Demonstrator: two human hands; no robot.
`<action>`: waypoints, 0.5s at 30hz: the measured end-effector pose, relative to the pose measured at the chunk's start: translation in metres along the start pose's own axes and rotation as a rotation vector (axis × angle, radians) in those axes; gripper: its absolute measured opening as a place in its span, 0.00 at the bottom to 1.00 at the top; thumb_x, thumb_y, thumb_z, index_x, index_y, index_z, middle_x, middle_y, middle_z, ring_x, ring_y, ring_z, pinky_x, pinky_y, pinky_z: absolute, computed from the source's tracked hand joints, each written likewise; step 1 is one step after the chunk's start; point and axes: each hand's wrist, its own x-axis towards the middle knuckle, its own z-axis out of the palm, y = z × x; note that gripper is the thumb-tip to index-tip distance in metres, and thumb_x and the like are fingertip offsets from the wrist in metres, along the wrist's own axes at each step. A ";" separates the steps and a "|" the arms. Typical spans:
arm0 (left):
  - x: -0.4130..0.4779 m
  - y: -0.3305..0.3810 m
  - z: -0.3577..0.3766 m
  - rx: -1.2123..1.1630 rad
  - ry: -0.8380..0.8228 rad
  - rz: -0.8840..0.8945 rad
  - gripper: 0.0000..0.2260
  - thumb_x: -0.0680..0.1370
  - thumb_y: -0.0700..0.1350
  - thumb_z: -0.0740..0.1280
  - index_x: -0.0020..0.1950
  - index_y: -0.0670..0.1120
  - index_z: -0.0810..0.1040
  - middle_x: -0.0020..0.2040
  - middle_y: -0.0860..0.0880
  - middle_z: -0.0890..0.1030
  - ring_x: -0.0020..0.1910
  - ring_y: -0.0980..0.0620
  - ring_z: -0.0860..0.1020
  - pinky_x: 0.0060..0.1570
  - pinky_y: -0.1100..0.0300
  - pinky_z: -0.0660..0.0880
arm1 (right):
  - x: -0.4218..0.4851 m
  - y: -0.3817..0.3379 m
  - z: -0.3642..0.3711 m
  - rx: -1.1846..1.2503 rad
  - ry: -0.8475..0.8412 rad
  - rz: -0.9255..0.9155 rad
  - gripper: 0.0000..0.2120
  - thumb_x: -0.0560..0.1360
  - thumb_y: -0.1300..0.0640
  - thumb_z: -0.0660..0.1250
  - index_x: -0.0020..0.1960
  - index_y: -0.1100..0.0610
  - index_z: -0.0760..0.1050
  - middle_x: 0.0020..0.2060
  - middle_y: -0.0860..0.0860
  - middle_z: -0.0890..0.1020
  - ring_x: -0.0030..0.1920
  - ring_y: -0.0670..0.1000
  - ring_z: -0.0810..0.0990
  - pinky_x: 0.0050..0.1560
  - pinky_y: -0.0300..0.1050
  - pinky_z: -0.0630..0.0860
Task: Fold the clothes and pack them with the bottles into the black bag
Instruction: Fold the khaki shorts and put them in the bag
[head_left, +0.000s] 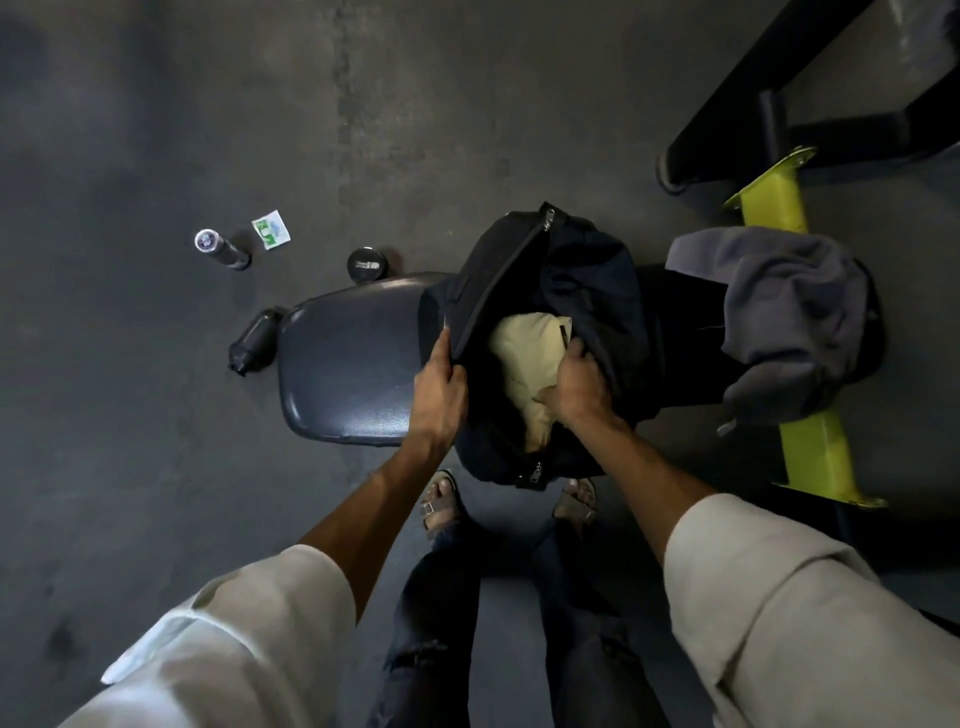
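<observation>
Bag (519, 270): on bench pad (343, 364), right end. Folded garment (524, 353): inside bag. Crumpled garment (789, 312): right of bag. Floor (130, 467), left of pad: lying bottle (254, 340) just beside; upright bottle (221, 249) and packet (271, 229) farther behind. Capped bottle (368, 265): just behind pad.

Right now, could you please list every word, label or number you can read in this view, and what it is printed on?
Small packet on the floor: green and blue print, too blurred to read.
Round black container: white marking on top, too small to read.
Cap of the upright bottle: pale pattern, unreadable.
No text here can be read.
</observation>
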 end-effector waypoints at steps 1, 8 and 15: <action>0.000 0.002 0.002 0.002 -0.004 0.001 0.28 0.81 0.36 0.55 0.81 0.50 0.58 0.58 0.47 0.78 0.41 0.62 0.76 0.37 0.77 0.73 | -0.002 0.002 0.003 -0.092 0.044 -0.035 0.46 0.73 0.54 0.76 0.79 0.65 0.51 0.70 0.64 0.71 0.66 0.63 0.76 0.59 0.52 0.76; -0.004 0.001 0.012 0.053 -0.058 0.085 0.34 0.80 0.34 0.56 0.82 0.54 0.50 0.71 0.41 0.75 0.59 0.46 0.80 0.64 0.50 0.77 | -0.031 -0.012 0.021 -0.596 0.274 -0.522 0.28 0.79 0.57 0.58 0.79 0.59 0.58 0.79 0.65 0.57 0.79 0.67 0.55 0.71 0.65 0.65; 0.000 -0.005 0.011 0.054 -0.061 0.101 0.35 0.80 0.32 0.56 0.82 0.55 0.49 0.76 0.44 0.69 0.74 0.46 0.70 0.75 0.48 0.65 | 0.002 0.019 0.023 -0.575 -0.266 -0.308 0.44 0.77 0.44 0.68 0.81 0.61 0.48 0.78 0.68 0.49 0.78 0.69 0.51 0.71 0.62 0.65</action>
